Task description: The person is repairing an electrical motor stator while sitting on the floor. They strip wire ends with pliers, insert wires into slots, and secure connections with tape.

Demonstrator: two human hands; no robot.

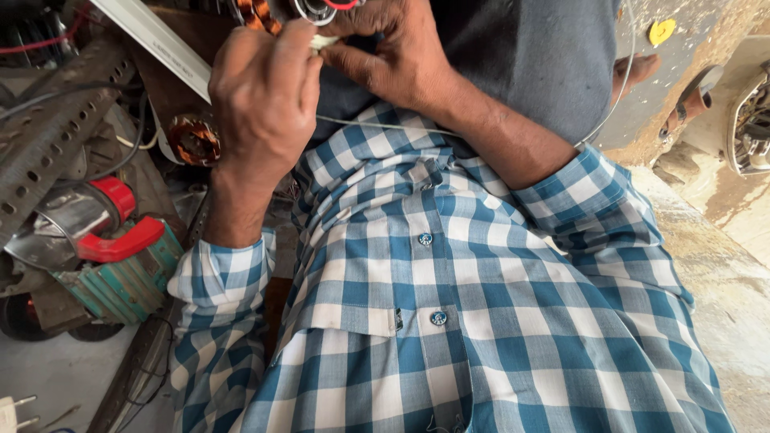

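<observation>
Cluttered worktop [48, 136] beside you aside, keep your left hand [265, 100] and right hand [393, 56] close together, both pinched shut on the small pale sleeve [324, 40] near the top edge, a whitish scrap with thin wire [377, 125] trailing across your checked shirt [417, 305], and pull steadily.

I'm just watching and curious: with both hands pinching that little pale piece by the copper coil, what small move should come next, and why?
Probably a short pull on the thin white cord. The left hand and right hand both pinch a small pale piece just below the copper coil, and the cord runs from there across the shirt, looking slightly slack. That is only a guess; the fingers hide the piece itself.
</observation>
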